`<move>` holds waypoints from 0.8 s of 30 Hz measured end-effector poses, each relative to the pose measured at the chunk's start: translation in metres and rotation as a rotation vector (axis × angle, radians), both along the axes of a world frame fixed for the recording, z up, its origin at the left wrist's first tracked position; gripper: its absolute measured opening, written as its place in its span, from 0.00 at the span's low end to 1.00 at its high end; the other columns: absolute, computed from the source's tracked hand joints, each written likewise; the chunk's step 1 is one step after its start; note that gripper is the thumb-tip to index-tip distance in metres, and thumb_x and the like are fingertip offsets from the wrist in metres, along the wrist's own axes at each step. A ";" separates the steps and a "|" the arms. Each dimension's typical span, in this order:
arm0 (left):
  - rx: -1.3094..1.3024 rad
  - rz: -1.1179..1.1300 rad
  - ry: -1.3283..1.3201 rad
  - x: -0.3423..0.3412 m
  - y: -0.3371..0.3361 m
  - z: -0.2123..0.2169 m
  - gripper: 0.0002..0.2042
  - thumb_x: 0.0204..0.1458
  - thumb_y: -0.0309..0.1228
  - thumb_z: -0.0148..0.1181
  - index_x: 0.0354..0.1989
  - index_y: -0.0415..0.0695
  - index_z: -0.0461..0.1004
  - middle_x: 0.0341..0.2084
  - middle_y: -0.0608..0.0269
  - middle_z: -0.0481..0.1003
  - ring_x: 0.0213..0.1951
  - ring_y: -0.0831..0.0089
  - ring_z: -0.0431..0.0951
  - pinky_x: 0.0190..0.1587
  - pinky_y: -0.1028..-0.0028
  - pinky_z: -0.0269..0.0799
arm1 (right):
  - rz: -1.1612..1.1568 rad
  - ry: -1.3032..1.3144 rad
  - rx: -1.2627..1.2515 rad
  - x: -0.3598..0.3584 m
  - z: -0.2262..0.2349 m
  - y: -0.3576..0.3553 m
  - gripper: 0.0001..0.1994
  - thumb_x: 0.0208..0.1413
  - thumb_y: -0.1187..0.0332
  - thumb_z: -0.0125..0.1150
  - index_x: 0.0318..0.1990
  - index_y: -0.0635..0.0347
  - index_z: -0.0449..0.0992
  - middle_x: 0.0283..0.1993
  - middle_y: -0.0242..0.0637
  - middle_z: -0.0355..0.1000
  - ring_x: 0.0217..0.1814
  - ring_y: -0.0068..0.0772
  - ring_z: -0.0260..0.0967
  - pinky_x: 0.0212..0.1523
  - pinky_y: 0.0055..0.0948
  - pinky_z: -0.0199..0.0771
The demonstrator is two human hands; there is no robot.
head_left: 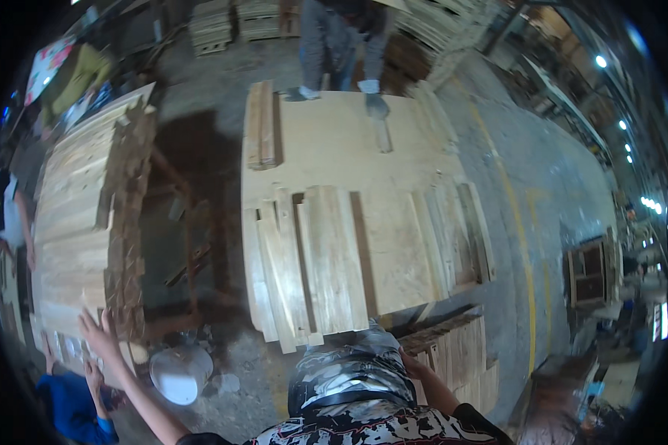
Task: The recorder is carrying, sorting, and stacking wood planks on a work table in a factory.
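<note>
My left hand (100, 335) reaches out to the left with its fingers spread, at the near end of a tall stack of pale wooden boards (74, 222). I cannot tell whether the fingertips touch the wood. My right hand (408, 360) is down beside my right thigh, close to a lower stack of boards (464, 356); its fingers are hidden. Before me, several loose wooden strips (330, 259) lie side by side on a plywood-topped table (334, 137), some jutting past its near edge. More strips (453, 230) lie along the table's right side.
Across the table a person's gloved hand (377, 107) is at a short wood piece (384, 137). Bundled strips (261, 126) lie at the far left corner. A white bucket (179, 374) stands on the floor. A person in blue (70, 408) is at lower left. Yellow lines (523, 245) mark the floor.
</note>
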State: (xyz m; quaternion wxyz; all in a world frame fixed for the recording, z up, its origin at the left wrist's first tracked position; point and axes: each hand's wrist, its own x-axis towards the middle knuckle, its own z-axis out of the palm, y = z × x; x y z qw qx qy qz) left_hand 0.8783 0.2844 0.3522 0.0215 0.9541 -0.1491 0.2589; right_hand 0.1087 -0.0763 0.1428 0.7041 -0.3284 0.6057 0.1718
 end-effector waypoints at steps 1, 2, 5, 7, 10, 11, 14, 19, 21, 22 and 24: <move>0.039 0.045 0.000 0.002 0.002 -0.004 0.30 0.57 0.47 0.58 0.63 0.43 0.65 0.60 0.33 0.63 0.60 0.41 0.65 0.59 0.56 0.64 | -0.033 -0.017 0.014 0.001 0.009 -0.001 0.39 0.60 0.32 0.39 0.70 0.50 0.56 0.60 0.40 0.67 0.58 0.41 0.68 0.52 0.39 0.73; 0.115 0.086 0.002 -0.013 -0.023 0.004 0.27 0.57 0.45 0.59 0.61 0.43 0.68 0.57 0.34 0.66 0.57 0.42 0.69 0.57 0.55 0.67 | -0.081 -0.027 0.022 -0.003 0.018 -0.003 0.39 0.60 0.32 0.38 0.70 0.50 0.56 0.60 0.40 0.67 0.58 0.40 0.68 0.52 0.38 0.72; 0.060 -0.058 -0.365 -0.070 -0.086 0.017 0.21 0.58 0.39 0.60 0.57 0.43 0.72 0.53 0.40 0.70 0.52 0.46 0.73 0.53 0.58 0.70 | -0.188 -0.092 0.062 0.005 0.037 -0.004 0.39 0.61 0.31 0.37 0.69 0.51 0.57 0.60 0.39 0.68 0.56 0.38 0.70 0.52 0.35 0.72; -0.106 -0.270 -0.438 -0.116 -0.133 0.020 0.18 0.58 0.36 0.60 0.53 0.40 0.73 0.51 0.43 0.72 0.51 0.48 0.74 0.53 0.58 0.70 | -0.125 -0.117 -0.080 0.020 0.070 -0.027 0.38 0.62 0.34 0.38 0.69 0.53 0.57 0.61 0.39 0.67 0.56 0.36 0.71 0.53 0.33 0.71; -0.282 -0.509 -0.193 -0.191 -0.224 0.025 0.13 0.58 0.29 0.59 0.49 0.36 0.73 0.47 0.45 0.73 0.48 0.51 0.75 0.51 0.57 0.69 | -0.136 -0.091 -0.328 0.029 0.101 -0.054 0.35 0.64 0.38 0.42 0.67 0.55 0.60 0.61 0.41 0.68 0.56 0.35 0.71 0.54 0.33 0.70; -0.337 -0.576 -0.097 -0.211 -0.249 0.016 0.13 0.58 0.28 0.58 0.49 0.36 0.73 0.47 0.46 0.72 0.49 0.52 0.74 0.52 0.58 0.68 | -0.252 -0.044 -0.436 0.027 0.102 -0.061 0.33 0.64 0.40 0.44 0.66 0.56 0.61 0.60 0.43 0.68 0.57 0.37 0.71 0.54 0.35 0.70; -0.438 -0.636 0.169 -0.273 -0.307 -0.008 0.13 0.56 0.27 0.59 0.49 0.36 0.73 0.47 0.47 0.71 0.50 0.51 0.72 0.54 0.58 0.66 | -0.402 -0.078 -0.536 0.012 0.095 -0.095 0.31 0.62 0.43 0.53 0.62 0.58 0.66 0.56 0.44 0.72 0.56 0.40 0.73 0.54 0.39 0.70; -0.447 -0.744 0.538 -0.386 -0.363 -0.048 0.13 0.51 0.28 0.62 0.45 0.39 0.73 0.42 0.47 0.73 0.45 0.49 0.74 0.47 0.59 0.69 | -0.350 -0.083 -0.594 -0.021 0.074 -0.160 0.30 0.62 0.46 0.55 0.62 0.60 0.66 0.54 0.44 0.73 0.52 0.41 0.75 0.52 0.39 0.72; -0.396 -0.748 0.551 -0.432 -0.385 -0.068 0.12 0.51 0.28 0.61 0.44 0.39 0.73 0.37 0.48 0.73 0.41 0.50 0.74 0.44 0.58 0.70 | -0.328 -0.153 -0.614 -0.053 0.057 -0.185 0.29 0.62 0.47 0.55 0.61 0.60 0.67 0.51 0.42 0.75 0.50 0.38 0.75 0.50 0.37 0.73; -0.383 -0.734 0.535 -0.453 -0.393 -0.081 0.12 0.51 0.28 0.61 0.44 0.39 0.73 0.37 0.48 0.73 0.41 0.50 0.74 0.44 0.58 0.70 | -0.305 -0.165 -0.623 -0.067 0.052 -0.198 0.28 0.62 0.47 0.55 0.61 0.60 0.67 0.50 0.42 0.75 0.50 0.37 0.76 0.49 0.36 0.73; -0.287 -0.587 0.557 -0.488 -0.402 -0.107 0.13 0.50 0.29 0.61 0.44 0.41 0.74 0.37 0.49 0.71 0.41 0.50 0.73 0.43 0.56 0.69 | -0.211 -0.191 -0.671 -0.091 0.051 -0.226 0.27 0.62 0.48 0.55 0.59 0.59 0.68 0.48 0.43 0.76 0.47 0.35 0.76 0.46 0.34 0.74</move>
